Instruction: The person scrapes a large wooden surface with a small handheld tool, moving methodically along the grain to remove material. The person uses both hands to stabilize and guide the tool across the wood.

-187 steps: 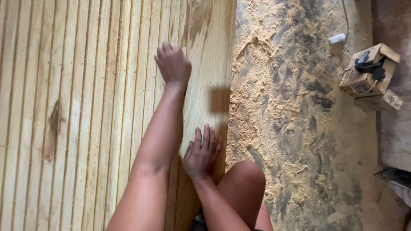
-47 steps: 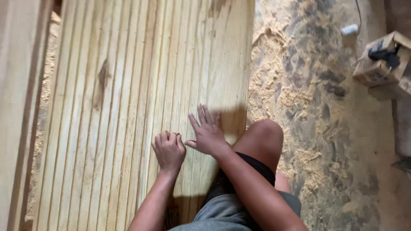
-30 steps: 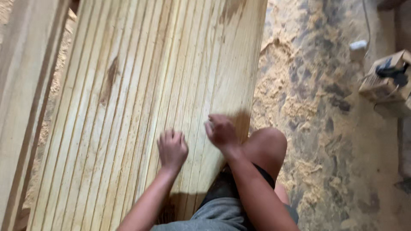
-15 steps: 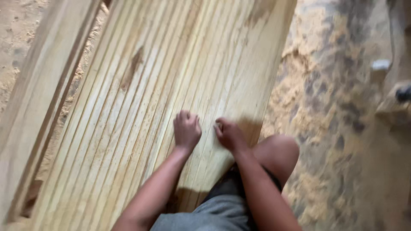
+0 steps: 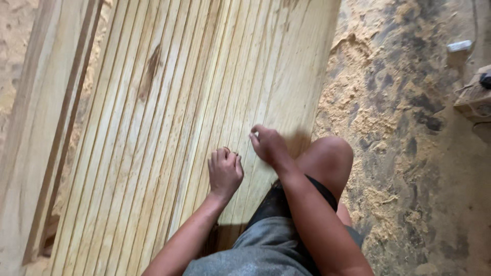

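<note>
A wide pale wooden panel [image 5: 169, 102] with long parallel grooves and a dark knot lies under me. My left hand [image 5: 224, 171] rests on it with the fingers curled into a loose fist. Just to its right, my right hand [image 5: 268, 144] presses on the panel near its right edge, fingers bent and pinched together. A small pale speck shows at its fingertips, and I cannot tell if it is held. My bare knee [image 5: 332, 158] sits beside the right hand at the panel's edge.
A long wooden frame piece [image 5: 36, 128] lies along the panel's left side. Sawdust [image 5: 368, 117] covers the dirt floor on the right. A wooden box [image 5: 475, 97] and a small white object [image 5: 459, 46] sit at the far right edge.
My left arm has drawn back from a far reach, and its hand now lies next to the right. The right hand has gone from flat with spread fingers to curled. The view has shifted.
</note>
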